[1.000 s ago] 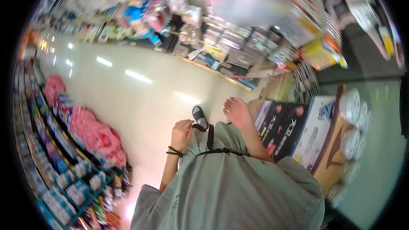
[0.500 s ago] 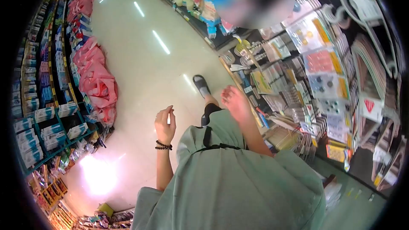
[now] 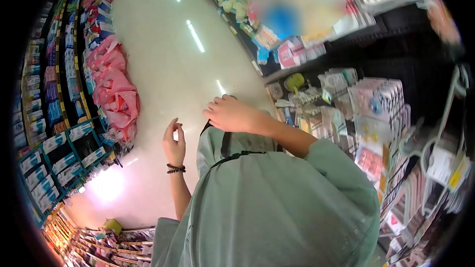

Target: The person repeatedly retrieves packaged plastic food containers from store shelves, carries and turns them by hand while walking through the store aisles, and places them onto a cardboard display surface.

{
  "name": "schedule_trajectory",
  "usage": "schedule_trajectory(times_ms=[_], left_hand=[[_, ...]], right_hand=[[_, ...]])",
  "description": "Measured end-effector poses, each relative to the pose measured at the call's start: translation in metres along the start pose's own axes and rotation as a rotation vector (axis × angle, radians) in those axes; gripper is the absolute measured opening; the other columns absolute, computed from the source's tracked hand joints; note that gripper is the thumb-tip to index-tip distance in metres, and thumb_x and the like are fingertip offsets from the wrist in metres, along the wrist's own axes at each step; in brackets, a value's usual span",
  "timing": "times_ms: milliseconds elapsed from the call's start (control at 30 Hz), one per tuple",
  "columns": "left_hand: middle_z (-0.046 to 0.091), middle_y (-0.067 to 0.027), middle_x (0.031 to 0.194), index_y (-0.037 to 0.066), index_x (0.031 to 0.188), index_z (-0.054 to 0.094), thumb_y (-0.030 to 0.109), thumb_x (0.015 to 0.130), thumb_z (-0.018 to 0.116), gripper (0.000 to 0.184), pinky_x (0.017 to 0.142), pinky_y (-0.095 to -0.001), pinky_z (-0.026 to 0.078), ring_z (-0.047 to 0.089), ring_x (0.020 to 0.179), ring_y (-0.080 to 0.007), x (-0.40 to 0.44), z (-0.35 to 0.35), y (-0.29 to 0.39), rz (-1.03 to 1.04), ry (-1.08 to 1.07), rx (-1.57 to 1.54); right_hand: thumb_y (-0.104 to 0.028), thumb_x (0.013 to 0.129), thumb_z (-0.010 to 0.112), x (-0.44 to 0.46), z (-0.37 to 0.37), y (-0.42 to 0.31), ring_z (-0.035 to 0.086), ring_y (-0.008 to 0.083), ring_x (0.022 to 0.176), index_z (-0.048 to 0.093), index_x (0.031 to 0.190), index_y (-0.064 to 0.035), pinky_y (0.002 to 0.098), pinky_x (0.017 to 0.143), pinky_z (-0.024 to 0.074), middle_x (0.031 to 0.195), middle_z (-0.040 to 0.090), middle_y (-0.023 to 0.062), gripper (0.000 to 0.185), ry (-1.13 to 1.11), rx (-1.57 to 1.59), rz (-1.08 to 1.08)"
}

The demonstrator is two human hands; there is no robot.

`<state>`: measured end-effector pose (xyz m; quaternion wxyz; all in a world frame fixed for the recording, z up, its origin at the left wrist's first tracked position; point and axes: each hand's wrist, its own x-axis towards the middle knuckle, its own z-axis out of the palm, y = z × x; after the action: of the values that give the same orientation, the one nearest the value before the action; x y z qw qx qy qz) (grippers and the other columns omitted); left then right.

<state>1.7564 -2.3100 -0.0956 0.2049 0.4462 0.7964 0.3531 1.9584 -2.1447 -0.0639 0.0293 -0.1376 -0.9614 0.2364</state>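
My left hand [image 3: 174,141] hangs over the pale floor, wearing a dark beaded bracelet [image 3: 176,168] at the wrist. Its fingers are loosely bent and apart, and nothing shows in them. My right hand [image 3: 231,114] reaches across the front of my body, back of the hand up. Its fingers point left, slightly spread, with no object visible in them; the palm is hidden. Just below it lie my green shirt [image 3: 277,193] and a black strap [image 3: 237,156] at the waist.
Shop shelves [image 3: 64,99] with boxed goods and pink plastic covers [image 3: 116,96] line the left side. Racks of hanging packets [image 3: 371,99] and hooks stand close on the right. Shiny floor [image 3: 158,44] runs ahead between them. More shelves [image 3: 114,247] are behind at lower left.
My right hand has swung left from beside the right-hand rack to in front of my body. My left hand has shifted slightly left. The view has turned, bringing the rack's upper shelf closer.
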Motion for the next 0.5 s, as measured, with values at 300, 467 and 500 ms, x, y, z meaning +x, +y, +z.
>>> schedule_trajectory(times_ms=[300, 467, 500], left_hand=[[0.07, -0.0162, 0.1, -0.001, 0.114, 0.065, 0.005, 0.09, 0.063, 0.025, 0.081, -0.0383, 0.054, 0.069, 0.092, -0.0306, 0.13, 0.042, -0.02, -0.01, -0.156, -0.022], [0.069, -0.017, 0.104, 0.003, 0.117, 0.065, 0.013, 0.089, 0.063, 0.03, 0.087, -0.0438, 0.052, 0.065, 0.098, -0.0345, 0.274, 0.049, -0.057, 0.01, -0.26, 0.023], [0.069, -0.0173, 0.106, 0.003, 0.118, 0.064, 0.015, 0.089, 0.063, 0.031, 0.088, -0.0443, 0.052, 0.065, 0.099, -0.0346, 0.31, 0.047, -0.068, 0.009, -0.305, 0.072]], right_hand=[[-0.024, 0.09, 0.063, 0.136, -0.03, 0.09, 0.06, 0.0271, 0.094, 0.062, 0.112, -0.0068, 0.0408, 0.085, 0.0495, 0.097, 0.063, 0.0081, 0.028, -0.074, 0.165, -0.156], [-0.025, 0.091, 0.064, 0.234, -0.068, 0.179, 0.061, 0.0308, 0.093, 0.061, 0.113, -0.0059, 0.0432, 0.084, 0.0492, 0.098, 0.063, 0.011, 0.029, -0.148, 0.248, -0.064], [-0.024, 0.091, 0.063, 0.257, -0.077, 0.199, 0.061, 0.0319, 0.095, 0.061, 0.114, -0.0055, 0.0435, 0.084, 0.0491, 0.1, 0.064, 0.012, 0.029, -0.122, 0.258, -0.015]])
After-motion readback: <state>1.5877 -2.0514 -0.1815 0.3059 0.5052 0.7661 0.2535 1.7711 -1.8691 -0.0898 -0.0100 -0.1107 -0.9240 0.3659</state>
